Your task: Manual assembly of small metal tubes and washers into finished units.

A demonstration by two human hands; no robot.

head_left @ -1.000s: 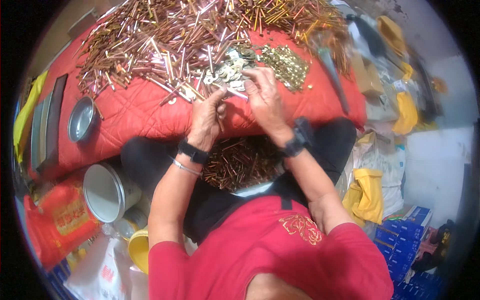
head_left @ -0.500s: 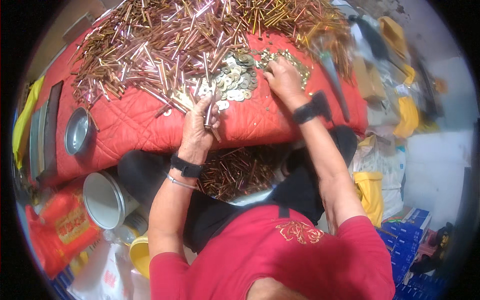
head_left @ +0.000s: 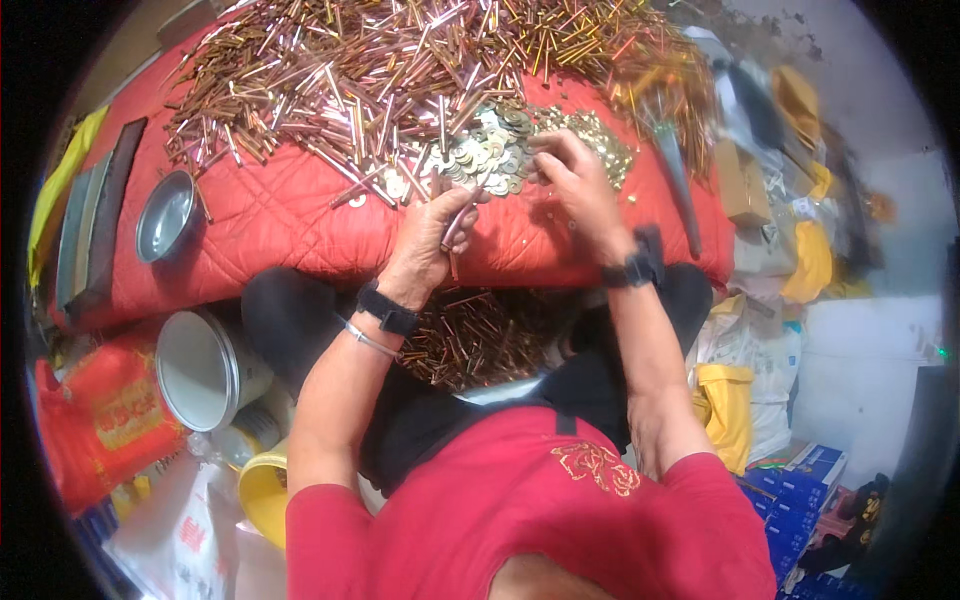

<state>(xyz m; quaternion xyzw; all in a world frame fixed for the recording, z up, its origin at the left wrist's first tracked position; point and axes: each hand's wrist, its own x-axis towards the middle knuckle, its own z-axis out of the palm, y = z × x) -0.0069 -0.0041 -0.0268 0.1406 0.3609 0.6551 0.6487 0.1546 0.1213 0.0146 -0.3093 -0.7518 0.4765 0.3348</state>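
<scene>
My left hand [head_left: 428, 240] is closed around a few copper-coloured metal rods [head_left: 459, 222], just above the near edge of a red quilted cloth [head_left: 290, 225]. Flat silver-yellow washers [head_left: 490, 150] lie in a pile beyond it. My right hand [head_left: 583, 192] hovers to the right of that pile, its fingers bent toward the thumb. Anything between those fingertips is too small to make out. Behind my right hand spreads a heap of small brassy pieces [head_left: 606, 152]. A big heap of similar copper-coloured rods [head_left: 330, 90] covers the far part of the cloth.
At the left of the cloth stands a metal bowl [head_left: 168, 215]. More rods [head_left: 480, 340] lie in a container between my legs. A white bucket [head_left: 205, 370] and a yellow bucket [head_left: 262, 490] are at lower left. Blue boxes [head_left: 795, 500] are stacked at lower right.
My right hand has drawn back from the small brassy pieces toward me. My left hand has shifted slightly right, and the rods in it now tilt more.
</scene>
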